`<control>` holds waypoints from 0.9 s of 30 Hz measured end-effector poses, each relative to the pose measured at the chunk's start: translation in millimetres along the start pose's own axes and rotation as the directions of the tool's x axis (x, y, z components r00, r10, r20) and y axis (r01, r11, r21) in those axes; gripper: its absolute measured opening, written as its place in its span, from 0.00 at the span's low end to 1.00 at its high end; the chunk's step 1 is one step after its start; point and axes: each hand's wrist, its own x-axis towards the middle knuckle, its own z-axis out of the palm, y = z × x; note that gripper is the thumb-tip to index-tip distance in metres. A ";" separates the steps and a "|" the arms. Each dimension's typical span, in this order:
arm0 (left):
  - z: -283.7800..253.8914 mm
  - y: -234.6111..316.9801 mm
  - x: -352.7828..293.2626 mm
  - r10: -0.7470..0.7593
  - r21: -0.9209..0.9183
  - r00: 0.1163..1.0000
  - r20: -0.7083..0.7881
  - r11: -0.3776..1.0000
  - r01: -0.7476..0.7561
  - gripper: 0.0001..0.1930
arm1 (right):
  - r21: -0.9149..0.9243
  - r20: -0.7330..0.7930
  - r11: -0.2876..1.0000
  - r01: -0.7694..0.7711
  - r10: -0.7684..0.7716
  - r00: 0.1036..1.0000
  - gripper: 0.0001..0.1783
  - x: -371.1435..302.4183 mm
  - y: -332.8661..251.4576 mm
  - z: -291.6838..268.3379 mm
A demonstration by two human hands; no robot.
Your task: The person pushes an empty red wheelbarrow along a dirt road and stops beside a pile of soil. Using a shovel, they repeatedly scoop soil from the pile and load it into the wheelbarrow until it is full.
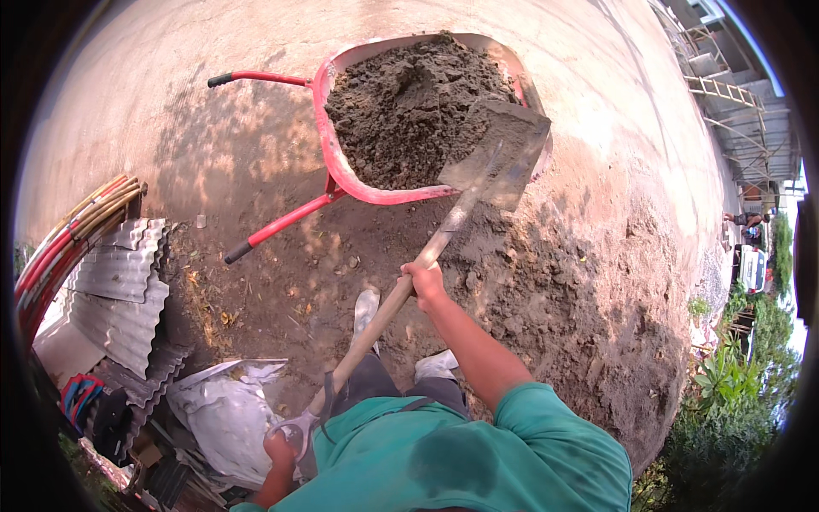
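Observation:
A long-handled shovel reaches away from me, its flat, dirt-smeared blade over the right near rim of a red wheelbarrow. Dark, crumbly soil is heaped in the barrow's tray. My right hand is closed round the middle of the wooden shaft. Down by my left hip, my left hand is wrapped round the grip at the shaft's near end. Only a thin layer of soil shows on the blade.
Loose soil spreads over the ground at right. Corrugated sheets, a bundle of poles and a white sack lie at left. The barrow's two handles point left. Greenery and a white vehicle stand far right.

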 end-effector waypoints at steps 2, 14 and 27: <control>2.7 25.0 10.7 0.005 -0.036 0.998 0.061 0.999 -0.003 0.04 | 0.124 -0.040 0.992 -0.014 0.019 0.999 0.14 -11.4 11.0 -36.3; 107.8 131.2 41.3 0.509 0.094 0.745 0.432 0.796 -0.598 0.04 | 0.728 -0.382 0.683 0.054 0.340 0.859 0.05 -44.3 112.6 -264.2; 73.8 329.8 -30.0 0.745 0.440 0.604 0.283 0.459 -0.772 0.11 | 0.974 0.178 0.072 -0.213 0.331 0.927 0.07 28.3 219.4 -159.7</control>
